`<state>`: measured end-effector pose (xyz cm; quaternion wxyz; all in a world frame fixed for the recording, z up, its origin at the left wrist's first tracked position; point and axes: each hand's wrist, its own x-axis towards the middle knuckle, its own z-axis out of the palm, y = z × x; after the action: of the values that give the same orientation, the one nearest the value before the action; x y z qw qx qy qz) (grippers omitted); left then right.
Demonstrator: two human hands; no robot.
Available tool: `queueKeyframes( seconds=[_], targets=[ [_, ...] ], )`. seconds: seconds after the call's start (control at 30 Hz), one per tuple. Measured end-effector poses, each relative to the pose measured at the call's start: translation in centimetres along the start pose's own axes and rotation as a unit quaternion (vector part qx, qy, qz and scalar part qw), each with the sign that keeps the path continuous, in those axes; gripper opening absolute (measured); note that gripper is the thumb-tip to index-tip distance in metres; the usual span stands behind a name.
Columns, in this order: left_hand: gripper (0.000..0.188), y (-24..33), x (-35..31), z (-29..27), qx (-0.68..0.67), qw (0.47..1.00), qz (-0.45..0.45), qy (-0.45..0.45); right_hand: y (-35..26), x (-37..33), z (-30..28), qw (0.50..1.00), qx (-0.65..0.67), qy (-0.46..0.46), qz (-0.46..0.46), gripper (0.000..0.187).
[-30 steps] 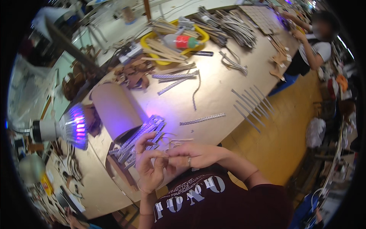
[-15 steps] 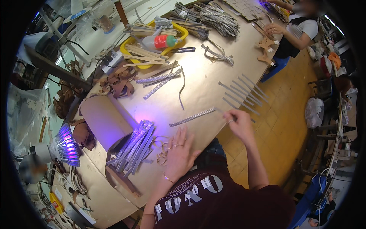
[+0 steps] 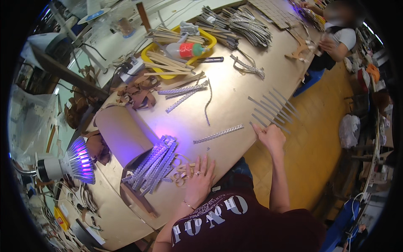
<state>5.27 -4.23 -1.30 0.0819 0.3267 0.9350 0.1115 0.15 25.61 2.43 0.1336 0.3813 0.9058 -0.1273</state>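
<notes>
My left hand (image 3: pixel 200 180) lies flat at the table's near edge with its fingers apart, beside some pale curled strips (image 3: pixel 180 178). My right hand (image 3: pixel 271 137) is over the table edge on the right, fingers pinched at the end of a thin grey strip (image 3: pixel 252 124); most of that strip is hidden by the hand. Just beyond it, several narrow grey strips (image 3: pixel 268 108) lie in a row, their ends jutting past the edge. Between my hands, farther in, a braided grey-white strap (image 3: pixel 218 134) rests on the table.
A brown half-cylinder form (image 3: pixel 126 134) stands left, with a pile of braided straps (image 3: pixel 153 161) at its end under a violet-lit lamp (image 3: pixel 79 161). A yellow basket (image 3: pixel 213 41) holds pale sticks and a bottle (image 3: pixel 184 50). Another person (image 3: pixel 336 42) sits at the far right.
My right hand has come away from the braided strap toward the row of grey strips. My left hand has drawn back slightly toward me. The view has shifted a little.
</notes>
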Motion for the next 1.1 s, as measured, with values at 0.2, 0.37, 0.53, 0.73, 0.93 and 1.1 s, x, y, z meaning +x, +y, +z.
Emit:
queueKeyframes(
  seconds=[0.2,0.37,0.53,0.73,0.93,1.1],
  targets=[
    [0.047,-0.4,0.0,-0.3,-0.019,1.000,0.007,0.011,-0.4,-1.7,-0.8,0.993,-0.109,0.048,0.022,0.069],
    [0.045,-0.7,-0.2,-0.7,-0.041,0.999,0.010,0.016,-0.7,-4.0,-5.4,0.976,-0.121,0.178,-0.031,0.054],
    [0.039,-1.4,0.1,-1.9,-0.100,0.992,0.030,0.064,-6.7,-1.6,-7.3,0.927,0.125,0.233,-0.267,0.029],
    [0.036,-2.1,-0.6,-4.2,-0.113,0.983,-0.009,0.146,-21.5,5.4,-1.3,0.820,0.142,0.230,-0.505,0.015],
    [0.031,-2.3,-1.8,-5.3,-0.178,0.938,-0.140,0.262,-25.5,7.8,0.5,0.804,0.033,0.299,-0.513,0.009],
    [0.030,-2.9,-1.8,-5.4,-0.201,0.937,-0.114,0.263,-23.8,7.1,-0.9,0.862,0.237,0.083,-0.441,0.009]
  ],
)
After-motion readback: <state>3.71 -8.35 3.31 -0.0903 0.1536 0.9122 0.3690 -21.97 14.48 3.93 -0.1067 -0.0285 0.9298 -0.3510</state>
